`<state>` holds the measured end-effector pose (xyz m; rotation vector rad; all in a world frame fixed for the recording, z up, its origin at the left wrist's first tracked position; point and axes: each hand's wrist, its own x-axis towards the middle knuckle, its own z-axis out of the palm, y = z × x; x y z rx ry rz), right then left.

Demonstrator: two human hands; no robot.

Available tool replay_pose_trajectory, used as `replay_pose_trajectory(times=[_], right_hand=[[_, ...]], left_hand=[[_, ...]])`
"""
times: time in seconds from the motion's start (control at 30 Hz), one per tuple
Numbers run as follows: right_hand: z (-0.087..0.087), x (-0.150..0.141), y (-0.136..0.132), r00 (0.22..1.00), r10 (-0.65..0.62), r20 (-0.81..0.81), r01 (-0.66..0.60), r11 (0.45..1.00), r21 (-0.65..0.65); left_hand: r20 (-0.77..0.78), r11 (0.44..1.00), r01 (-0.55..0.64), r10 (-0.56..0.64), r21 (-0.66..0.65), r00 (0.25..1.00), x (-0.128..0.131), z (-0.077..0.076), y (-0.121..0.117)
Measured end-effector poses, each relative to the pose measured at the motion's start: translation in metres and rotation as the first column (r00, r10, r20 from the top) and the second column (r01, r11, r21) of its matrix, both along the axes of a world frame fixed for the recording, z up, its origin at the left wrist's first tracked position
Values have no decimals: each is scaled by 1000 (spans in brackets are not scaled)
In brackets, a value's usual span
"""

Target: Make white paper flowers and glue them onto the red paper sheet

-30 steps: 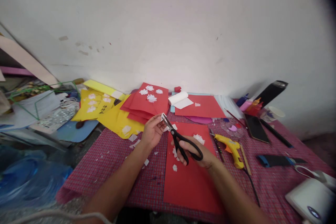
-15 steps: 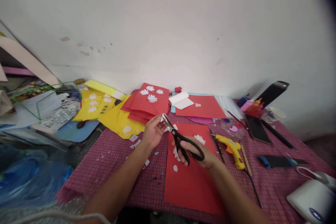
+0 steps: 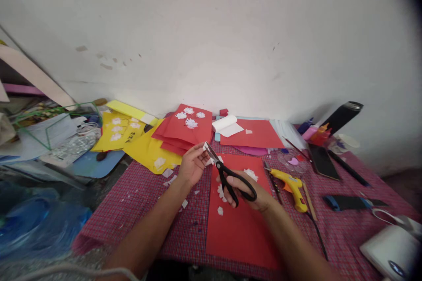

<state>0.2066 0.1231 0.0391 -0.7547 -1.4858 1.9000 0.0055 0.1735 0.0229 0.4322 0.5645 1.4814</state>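
Note:
Between the fingertips of my left hand (image 3: 193, 164) is a small folded piece of white paper (image 3: 205, 146). My right hand (image 3: 247, 191) grips black-handled scissors (image 3: 224, 173), whose blades point up and left and meet the paper. Beneath the scissors lies a red sheet of paper (image 3: 242, 237), bearing white paper flowers (image 3: 251, 174) partly covered by my right hand. A small white paper piece (image 3: 220, 211) rests lower on that sheet. White paper scraps (image 3: 169, 178) are scattered on the checked cloth left of it.
A yellow glue gun (image 3: 292, 184) lies right of the red sheet, near a black phone (image 3: 323, 161) and a black flask (image 3: 344, 116). Red cards with white flowers (image 3: 184, 136) and yellow paper (image 3: 154, 153) are at the back left. A white paper roll (image 3: 226, 124) sits behind.
Almost nothing differs. Both hands, the scissors and the white paper stay in nearly the same place, with only a slight shift of the scissors.

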Motion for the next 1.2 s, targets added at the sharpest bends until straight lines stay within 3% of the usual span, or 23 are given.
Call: replay_pose_trajectory(times=[0.7,1.2], right_hand=[[6,2,-2,999,36,0,-36,999,38],[6,0,-1,999,15,29,-16,1000,11]], left_hand=[[-41,999,-15,17,39,999,3,0,0],[-103,989,-122,130,81,986,5,-2,1]])
